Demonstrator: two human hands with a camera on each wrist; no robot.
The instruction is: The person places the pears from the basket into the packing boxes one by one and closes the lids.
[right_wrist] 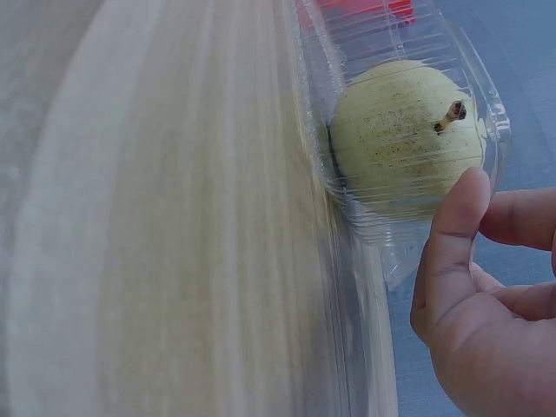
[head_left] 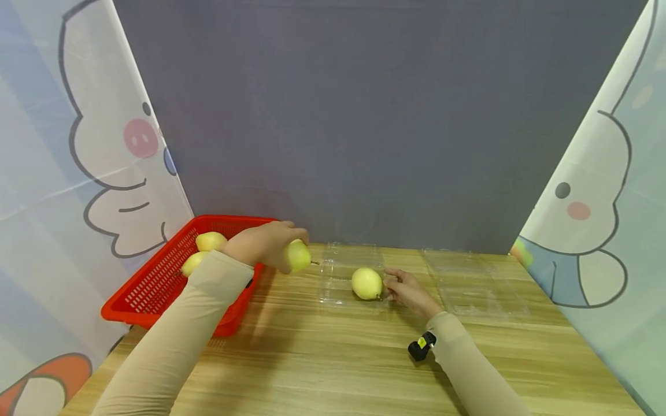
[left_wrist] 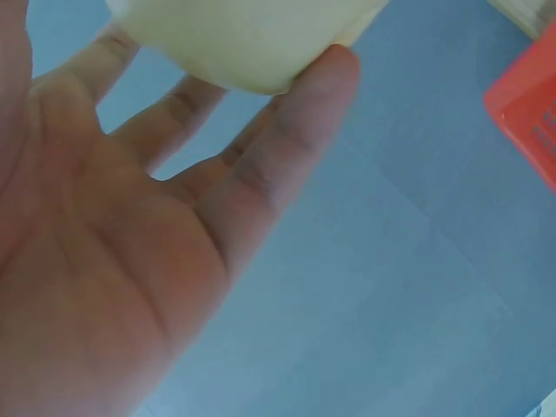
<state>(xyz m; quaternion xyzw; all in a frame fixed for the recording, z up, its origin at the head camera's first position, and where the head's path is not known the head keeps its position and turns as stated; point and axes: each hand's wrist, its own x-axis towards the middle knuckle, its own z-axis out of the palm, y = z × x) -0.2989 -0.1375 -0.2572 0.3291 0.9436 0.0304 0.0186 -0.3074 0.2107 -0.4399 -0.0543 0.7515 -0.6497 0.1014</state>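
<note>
My left hand [head_left: 266, 244] grips a yellow-green pear [head_left: 298, 256] in the air between the red basket and the clear plastic container [head_left: 333, 297]. In the left wrist view the fingers curl round that pear [left_wrist: 252, 43], whose upper part is cut off. Another pear [head_left: 366, 283] sits in the right part of the container. At the container's right edge, my right hand [head_left: 411, 293] pinches the rim with thumb and fingers. Through the clear wall, the right wrist view shows the pear [right_wrist: 400, 139] with its stem towards the camera.
The red plastic basket [head_left: 117, 309] stands at the left on the wooden table [head_left: 333, 364], with two pears [head_left: 210, 241] visible in it. A second clear container [head_left: 478, 297] lies with its lid open to the right. A grey panel [head_left: 364, 127] closes off the back.
</note>
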